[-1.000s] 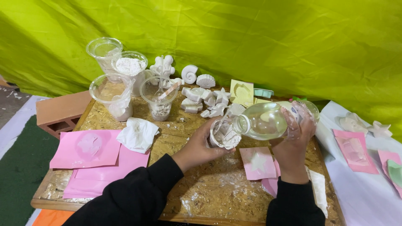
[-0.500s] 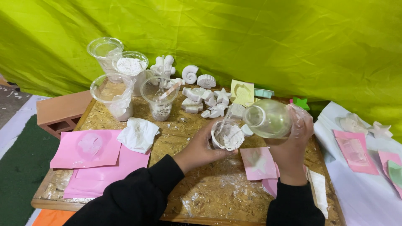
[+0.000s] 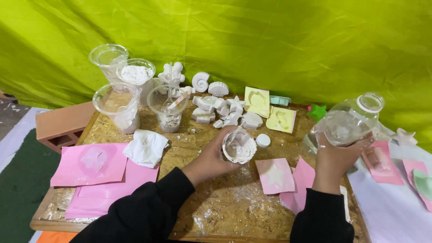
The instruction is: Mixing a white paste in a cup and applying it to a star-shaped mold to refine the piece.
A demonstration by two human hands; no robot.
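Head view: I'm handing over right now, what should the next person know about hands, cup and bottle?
Left hand grips a small plastic cup of white mix, tilted toward the camera.
Right hand holds a clear bottle, cap off, mouth raised away from the cup; liquid inside.
White cap lies on the board beside the cup.
Done: the cup holds wet white mix.
Left: pink star mould looks unfilled.

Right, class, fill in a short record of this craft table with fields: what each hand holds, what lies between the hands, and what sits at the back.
Left hand: left hand grips a small plastic cup coated white inside, tilted toward the camera.
Right hand: right hand holds a clear bottle, uncapped, mouth pointing up and right.
Between hands: white cap and pink star mould on the wooden board.
Back: clear cups, white shell casts, yellow moulds.
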